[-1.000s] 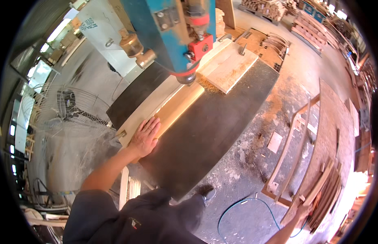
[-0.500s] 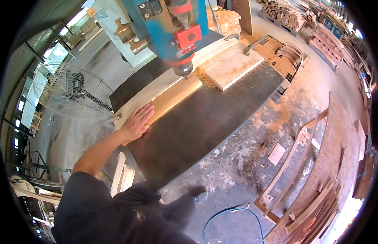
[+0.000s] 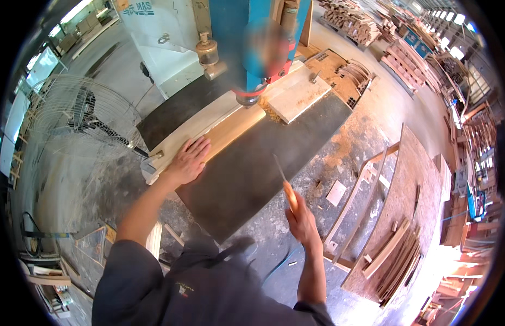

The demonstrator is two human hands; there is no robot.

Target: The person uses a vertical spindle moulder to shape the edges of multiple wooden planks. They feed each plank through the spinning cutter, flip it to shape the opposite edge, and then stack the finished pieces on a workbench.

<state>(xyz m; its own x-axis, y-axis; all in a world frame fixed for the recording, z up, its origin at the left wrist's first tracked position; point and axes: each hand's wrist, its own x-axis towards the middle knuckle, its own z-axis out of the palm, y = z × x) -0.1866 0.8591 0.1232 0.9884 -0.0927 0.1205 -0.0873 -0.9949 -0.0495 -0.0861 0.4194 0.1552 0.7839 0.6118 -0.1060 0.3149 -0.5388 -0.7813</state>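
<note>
My left hand (image 3: 190, 161) rests on a long wooden workpiece (image 3: 230, 130), its fingers stretched out flat along the top face. The workpiece lies against a pale wooden fence (image 3: 179, 140) on the dark machine table (image 3: 247, 168). Its far end is beneath the spindle (image 3: 248, 99) of the blue and red machine head, which is partly blurred. Over the table's right edge, my right hand (image 3: 302, 220) is closed around an orange-handled tool (image 3: 289, 194) with a thin metal shaft pointing up and left. The exact kind of tool cannot be made out.
A flat board (image 3: 298, 98) strewn with sawdust lies on the table beyond the spindle. A caged fan (image 3: 81, 117) stands at left. Curved wooden strips (image 3: 393, 261) lie on a brown panel at right. A blue hose (image 3: 279, 266) runs across the floor.
My right hand has come into view, holding the orange-handled tool. My left hand remains on the workpiece. The whole view has shifted, showing more of the right side.
</note>
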